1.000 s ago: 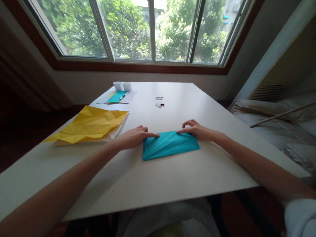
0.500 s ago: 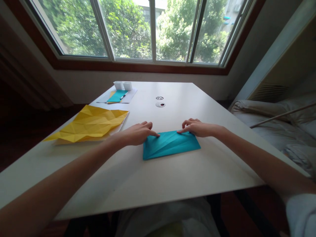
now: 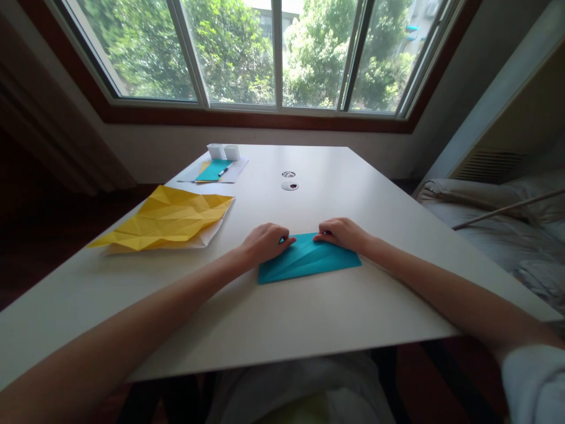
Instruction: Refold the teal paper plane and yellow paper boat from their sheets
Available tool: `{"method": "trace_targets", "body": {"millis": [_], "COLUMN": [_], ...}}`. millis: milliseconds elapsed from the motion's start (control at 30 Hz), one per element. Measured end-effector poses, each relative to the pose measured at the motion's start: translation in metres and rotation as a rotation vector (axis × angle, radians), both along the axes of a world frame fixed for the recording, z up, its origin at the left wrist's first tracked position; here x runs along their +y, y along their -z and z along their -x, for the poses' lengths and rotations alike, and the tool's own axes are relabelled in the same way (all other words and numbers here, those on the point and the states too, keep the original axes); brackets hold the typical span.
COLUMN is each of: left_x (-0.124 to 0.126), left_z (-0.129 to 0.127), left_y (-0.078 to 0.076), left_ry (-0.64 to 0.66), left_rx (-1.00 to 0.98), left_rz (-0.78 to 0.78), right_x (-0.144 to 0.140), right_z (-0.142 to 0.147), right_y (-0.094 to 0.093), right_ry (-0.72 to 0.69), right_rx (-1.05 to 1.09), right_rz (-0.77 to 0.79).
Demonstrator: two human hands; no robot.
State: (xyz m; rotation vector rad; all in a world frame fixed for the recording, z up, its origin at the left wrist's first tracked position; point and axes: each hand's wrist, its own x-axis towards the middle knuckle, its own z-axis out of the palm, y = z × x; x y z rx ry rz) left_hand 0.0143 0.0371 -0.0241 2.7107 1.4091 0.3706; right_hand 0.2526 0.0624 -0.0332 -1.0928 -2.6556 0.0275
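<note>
head view — worn on the person's head; faces forward and down over the bench (image 3: 309, 330) toward the window (image 3: 273, 53); close to both forearms

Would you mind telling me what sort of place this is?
Probably a bedroom or living room at home: a white table under a wide window, bedding alongside, and folded teal paper for origami.

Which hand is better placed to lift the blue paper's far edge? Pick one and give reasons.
Roughly even, slightly the left hand: its fingertips lie over the far edge of the blue paper near the middle. The right hand presses nearer the far right corner.
</note>
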Motion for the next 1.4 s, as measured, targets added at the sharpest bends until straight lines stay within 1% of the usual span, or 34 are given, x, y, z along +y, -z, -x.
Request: {"method": "trace_targets", "body": {"millis": [100, 267, 567, 867, 1067, 1233, 1333, 1400], "left_x": [-0.006, -0.011, -0.024, -0.038, -0.041, -0.042, -0.041, -0.037], "left_z": [-0.005, -0.003, -0.002, 0.004, 0.006, 0.006, 0.005, 0.003], "left_y": [0.004, 0.008, 0.004, 0.001, -0.001, -0.002, -0.003, -0.003], "left_ry": [-0.062, -0.082, -0.091, -0.102, -0.111, -0.102, -0.1, -0.127], "left_rx": [-0.002, 0.006, 0.075, 0.124, 0.147, 0.16, 0.157, 0.138], "left_rz": [-0.015, -0.029, -0.029, -0.003, 0.016, 0.015, 0.004, 0.002], "right_x": [-0.002, -0.009, -0.027, -0.047, -0.053, -0.046, -0.036, -0.029], "right_z": [0.003, 0.006, 0.009, 0.008, 0.016, 0.028, 0.032, 0.031], "right_y": [0.004, 0.003, 0.001, -0.007, -0.017, -0.018, -0.011, -0.006], "right_ry": [0.026, 0.029, 0.09, 0.128, 0.143, 0.184, 0.213, 0.208], "right_rx": [-0.007, -0.082, -0.211, -0.278, -0.342, -0.359, -0.315, -0.286], "right_rz": [-0.053, -0.147, -0.262, -0.194, -0.186, -0.188, -0.202, -0.217]}}
